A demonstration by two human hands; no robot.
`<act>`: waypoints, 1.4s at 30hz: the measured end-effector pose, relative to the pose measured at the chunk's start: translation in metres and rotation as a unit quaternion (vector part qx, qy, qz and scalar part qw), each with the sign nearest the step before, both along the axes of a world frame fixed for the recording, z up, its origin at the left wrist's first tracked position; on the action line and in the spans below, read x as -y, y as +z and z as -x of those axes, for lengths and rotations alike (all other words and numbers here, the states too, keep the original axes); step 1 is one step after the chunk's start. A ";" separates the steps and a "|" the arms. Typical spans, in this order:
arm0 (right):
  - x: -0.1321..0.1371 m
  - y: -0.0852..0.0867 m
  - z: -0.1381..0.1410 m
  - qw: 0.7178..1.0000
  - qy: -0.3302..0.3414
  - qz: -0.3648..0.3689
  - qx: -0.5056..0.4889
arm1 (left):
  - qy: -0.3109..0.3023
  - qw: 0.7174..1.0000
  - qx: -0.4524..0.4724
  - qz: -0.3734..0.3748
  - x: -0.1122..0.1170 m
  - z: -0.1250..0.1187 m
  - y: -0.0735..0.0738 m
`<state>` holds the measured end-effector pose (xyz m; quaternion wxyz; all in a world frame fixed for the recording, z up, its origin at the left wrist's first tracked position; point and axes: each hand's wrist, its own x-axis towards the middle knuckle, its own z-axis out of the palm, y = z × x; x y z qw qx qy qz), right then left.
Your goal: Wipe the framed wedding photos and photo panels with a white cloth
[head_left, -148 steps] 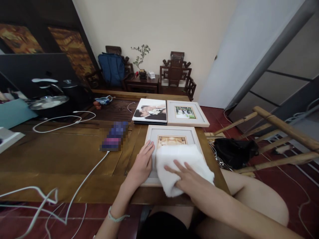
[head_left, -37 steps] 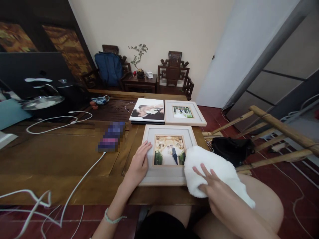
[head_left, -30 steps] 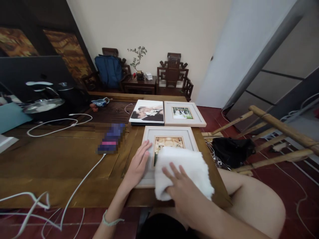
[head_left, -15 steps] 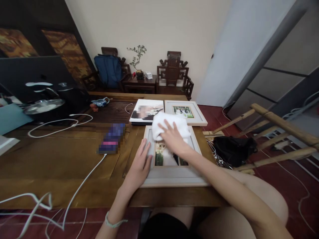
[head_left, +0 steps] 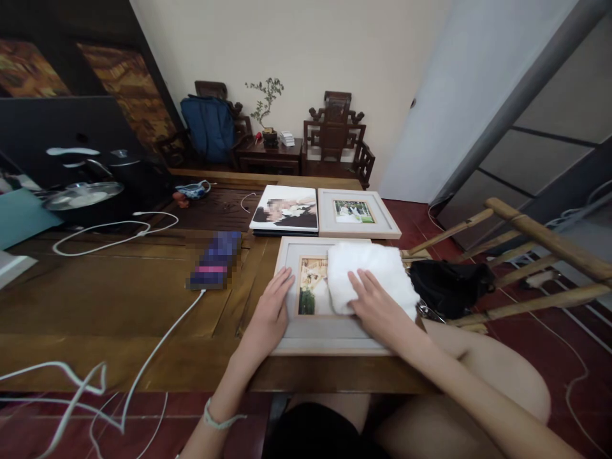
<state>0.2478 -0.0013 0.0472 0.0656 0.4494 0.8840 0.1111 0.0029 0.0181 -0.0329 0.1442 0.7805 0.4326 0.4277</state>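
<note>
A light wooden picture frame (head_left: 310, 344) with a photo inside lies flat at the table's front edge. My left hand (head_left: 269, 312) rests on its left border, fingers stretched out and lying on the rim. Over the right half of the frame spreads a folded white cloth (head_left: 368, 274), hiding part of the photo. My right hand (head_left: 377, 309) presses the cloth down, its fingers bent into the fabric. Just behind lie a second framed photo (head_left: 382, 220) and a white-topped photo panel (head_left: 287, 197) stacked on something dark.
Left on the wooden table (head_left: 119, 312) lies a phone (head_left: 215, 261), pixelated, with a white cable (head_left: 157, 357). A lidded pan (head_left: 83, 197) and black kettle (head_left: 134, 178) stand farther left. Right of the table are a bamboo rack (head_left: 540, 239) and a black bag (head_left: 449, 287).
My right hand has moved the white cloth from the frame's top middle toward the right and nearer to me. More of the photo's left part shows. My left hand stays at the left border.
</note>
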 end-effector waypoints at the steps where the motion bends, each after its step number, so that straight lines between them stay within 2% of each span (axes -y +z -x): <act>1: 0.016 0.004 0.003 1.000 -0.003 0.022 -0.006 | 0.001 1.000 0.001 -0.001 0.000 0.000 0.000; 4: 0.060 0.021 0.009 0.995 0.010 0.095 -0.037 | 0.003 1.000 0.004 0.001 0.001 0.000 0.000; 6: 0.079 0.031 0.012 0.988 0.035 0.140 -0.055 | 0.000 1.000 0.003 0.002 0.001 0.000 0.001; 9: 0.080 0.034 0.013 0.980 0.014 0.180 -0.086 | -0.009 1.000 -0.008 0.006 0.002 0.001 0.001; 11: 0.061 0.026 0.012 0.980 -0.028 0.168 -0.104 | -0.014 1.000 -0.020 0.013 0.002 0.002 0.001; 14: 0.011 0.010 0.004 0.989 -0.060 0.086 -0.108 | -0.026 0.999 -0.026 0.006 0.002 0.004 -0.001; 18: -0.053 0.001 -0.008 0.993 -0.056 -0.016 -0.098 | -0.031 0.999 -0.025 -0.008 0.001 0.004 -0.002; 21: -0.072 0.001 -0.011 0.994 -0.051 -0.036 -0.086 | -0.026 1.000 -0.015 -0.009 0.001 0.003 0.000; 24: -0.060 -0.001 -0.008 0.997 -0.034 -0.027 -0.070 | -0.013 1.000 0.000 -0.003 0.001 0.001 0.001; 27: -0.024 0.000 -0.003 0.998 -0.024 -0.002 -0.060 | -0.003 1.000 0.004 -0.001 0.000 0.000 0.001; 32: 0.051 0.025 0.007 0.988 -0.028 0.128 -0.081 | 0.003 1.000 -0.002 0.003 -0.001 0.000 -0.002; 35: 0.076 0.040 0.014 0.977 -0.021 0.190 -0.098 | 0.003 1.000 -0.005 0.002 0.000 0.000 -0.002; 38: 0.068 0.038 0.018 0.973 -0.041 0.194 -0.119 | 0.001 1.000 -0.012 -0.002 0.000 0.000 -0.002; 42: 0.014 0.019 0.008 0.982 -0.079 0.105 -0.137 | -0.022 1.000 -0.016 -0.009 0.000 0.003 -0.002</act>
